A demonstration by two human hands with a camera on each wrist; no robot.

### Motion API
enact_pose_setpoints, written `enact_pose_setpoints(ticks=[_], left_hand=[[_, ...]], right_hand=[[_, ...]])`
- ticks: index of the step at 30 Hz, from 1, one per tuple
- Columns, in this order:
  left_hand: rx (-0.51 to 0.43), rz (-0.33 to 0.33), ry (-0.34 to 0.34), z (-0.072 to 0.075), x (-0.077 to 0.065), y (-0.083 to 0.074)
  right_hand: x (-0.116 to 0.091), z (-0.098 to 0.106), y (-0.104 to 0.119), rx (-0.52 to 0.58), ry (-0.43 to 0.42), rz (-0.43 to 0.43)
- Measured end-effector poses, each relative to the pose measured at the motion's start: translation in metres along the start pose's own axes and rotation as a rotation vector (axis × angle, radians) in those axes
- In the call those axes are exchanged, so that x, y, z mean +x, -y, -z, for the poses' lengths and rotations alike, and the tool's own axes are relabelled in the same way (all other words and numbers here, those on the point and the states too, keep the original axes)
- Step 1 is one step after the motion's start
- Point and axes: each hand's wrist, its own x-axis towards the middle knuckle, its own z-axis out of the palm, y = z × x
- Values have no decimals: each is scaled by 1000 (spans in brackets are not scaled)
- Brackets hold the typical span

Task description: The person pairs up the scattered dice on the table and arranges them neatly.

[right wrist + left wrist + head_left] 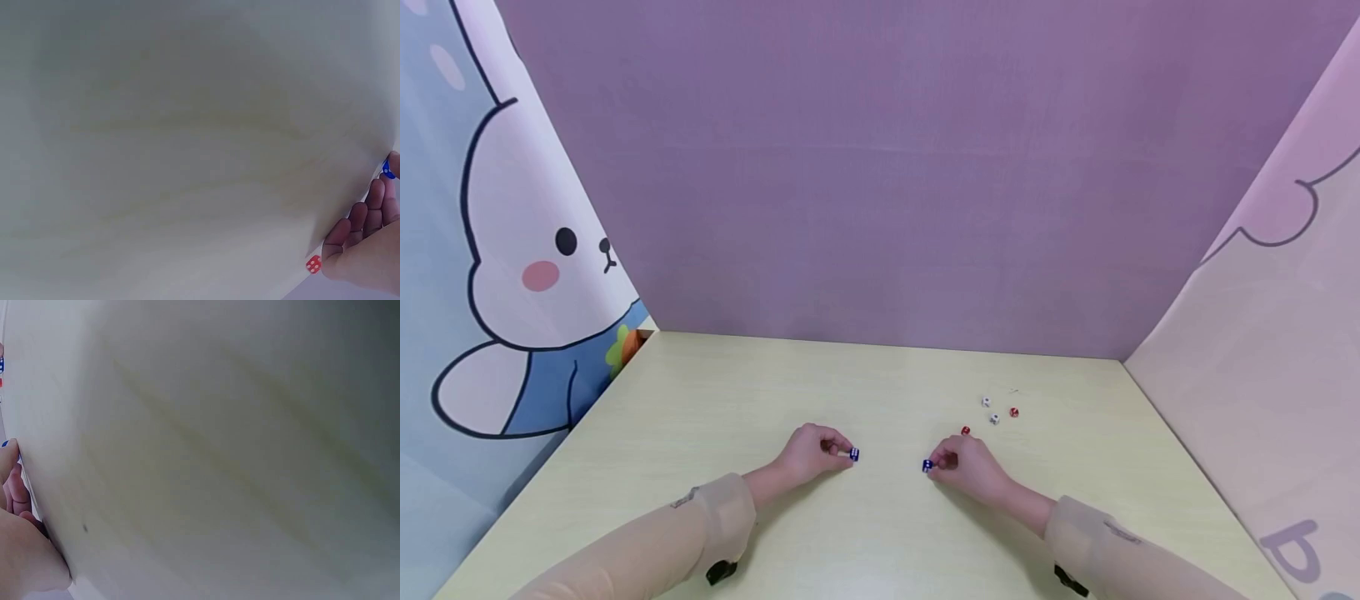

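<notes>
We're seeing bright, even light in the head view, shadows faint, edges bending wide-angle. Both wrist views are blurring heavily, the table (219, 456) looking out of focus.

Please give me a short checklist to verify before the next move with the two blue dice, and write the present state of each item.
1. Left hand pinches a blue die at its fingertips: ok.
2. Right hand pinches the other blue die: ok.
3. Bare table lies between the two blue dice: ok.
4. The nearest red die lies apart from the right hand, just behind it: ok.
5. The other loose dice, two white and one red, lie further back on the right: ok.
6. Which faces of the blue dice point up: cannot tell.
</notes>
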Motion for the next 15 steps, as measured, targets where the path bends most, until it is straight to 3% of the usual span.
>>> enact_pose_setpoints(ticks=[10, 15], left_hand=[[-8, 0, 12, 1, 0, -2], [-1, -7, 15, 1, -1, -3]], right_hand=[[22, -10, 11, -18, 84, 112], [32, -16, 15, -25, 108, 111]])
